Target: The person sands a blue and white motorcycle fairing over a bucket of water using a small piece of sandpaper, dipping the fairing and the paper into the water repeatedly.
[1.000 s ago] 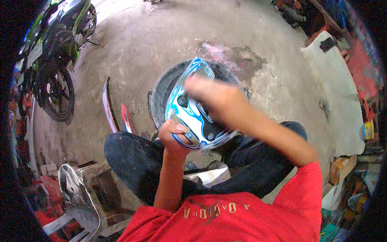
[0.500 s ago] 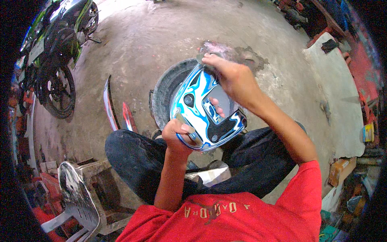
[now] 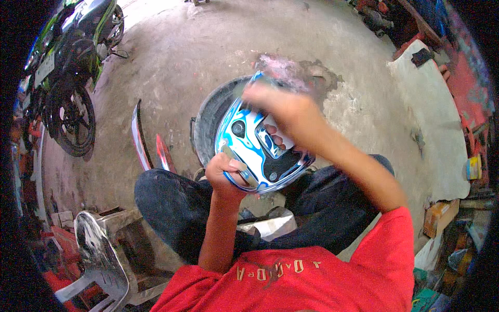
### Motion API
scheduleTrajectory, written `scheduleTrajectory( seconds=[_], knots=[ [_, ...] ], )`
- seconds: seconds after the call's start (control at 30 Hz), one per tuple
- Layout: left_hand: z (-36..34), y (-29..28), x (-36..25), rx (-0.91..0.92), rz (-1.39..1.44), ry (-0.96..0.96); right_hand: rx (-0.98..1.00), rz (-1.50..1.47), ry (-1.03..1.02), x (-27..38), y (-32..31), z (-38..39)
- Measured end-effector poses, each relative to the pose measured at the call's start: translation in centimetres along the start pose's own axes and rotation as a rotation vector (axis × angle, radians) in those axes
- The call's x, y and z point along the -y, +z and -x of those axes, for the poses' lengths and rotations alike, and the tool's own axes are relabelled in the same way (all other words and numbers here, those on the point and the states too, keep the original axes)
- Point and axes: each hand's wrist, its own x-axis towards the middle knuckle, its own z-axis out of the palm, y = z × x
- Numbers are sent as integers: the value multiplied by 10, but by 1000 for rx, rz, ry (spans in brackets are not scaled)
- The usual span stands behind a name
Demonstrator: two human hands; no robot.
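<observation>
A glossy curved panel patterned blue, white and black point(image 3: 247, 145) is held over a round grey basin point(image 3: 205, 109). My left hand point(image 3: 226, 174) grips its lower-left edge with the thumb on top, and fingertips show through the opening in its middle. My right hand point(image 3: 286, 114) reaches across the upper part of the panel. Its fingers are smeared by motion, so I cannot make out what they hold, if anything.
A black-and-green motorcycle point(image 3: 67, 78) stands at left. Two narrow red-and-silver pieces point(image 3: 165, 153) lie left of the basin, behind my crossed legs point(image 3: 171, 208). A worn chair point(image 3: 101, 260) is at lower left. Assorted items and a cardboard box point(image 3: 439, 218) line the right.
Since half a second ago my right hand has swept down and left across the panel's upper part. My left hand keeps its grip, with the panel only slightly shifted.
</observation>
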Motion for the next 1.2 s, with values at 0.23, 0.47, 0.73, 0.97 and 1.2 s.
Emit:
scheduleTrajectory(
  seconds=[0.23, 0.47, 0.73, 0.97, 1.2],
  knots=[
    [14, -56, 12, -161, -288, 79, -1, -51, -200, 33, 13, 10],
    [-1, -13, 11, -162, 261, 34, -77, -4, -228, 25, 23, 15],
    [10, -64, 31, -131, -206, 195, 24, -41, -169, 21, 16, 12],
    [16, -61, 10, -9, -300, 214, 45, -18, 112, 6, -7, -7],
    [-2, 10, 7, -7, 224, -111, 50, -15, 167, -5, -11, -2]
  ],
)
